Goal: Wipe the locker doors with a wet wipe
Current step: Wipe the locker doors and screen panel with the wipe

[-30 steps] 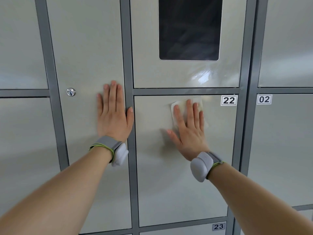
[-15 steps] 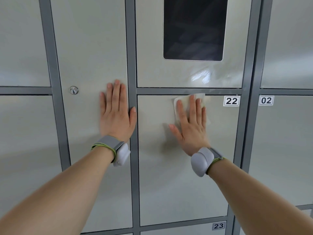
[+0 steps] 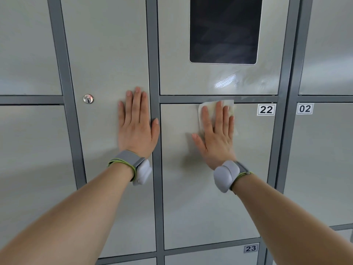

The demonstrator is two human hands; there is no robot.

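Wet wipe (image 3: 211,109) lies flat against the top edge of the locker door (image 3: 210,197) labelled 22 (image 3: 266,109), its upper edge reaching onto the grey frame bar (image 3: 181,99) above that door. The right hand (image 3: 216,138) presses it to the surface with straight, slightly spread fingers, the thumb out to the side on bare door; nothing is pinched or curled around. The wipe shows yellowish marks between the fingers. The left hand (image 3: 136,127) rests flat and empty on the tall door (image 3: 107,54) to the left, fingers straight and pointing up, its thumb touching the vertical frame strip (image 3: 153,54) between the two doors. A round keyhole lock (image 3: 88,98) sits on that tall door, left of the hand. Above door 22, another door carries a dark window panel (image 3: 225,29), with shiny wet streaks (image 3: 229,83) below it. Each wrist wears a grey band with a rounded pod. Labels 02 (image 3: 305,108) and 23 (image 3: 250,248) mark neighbouring doors.
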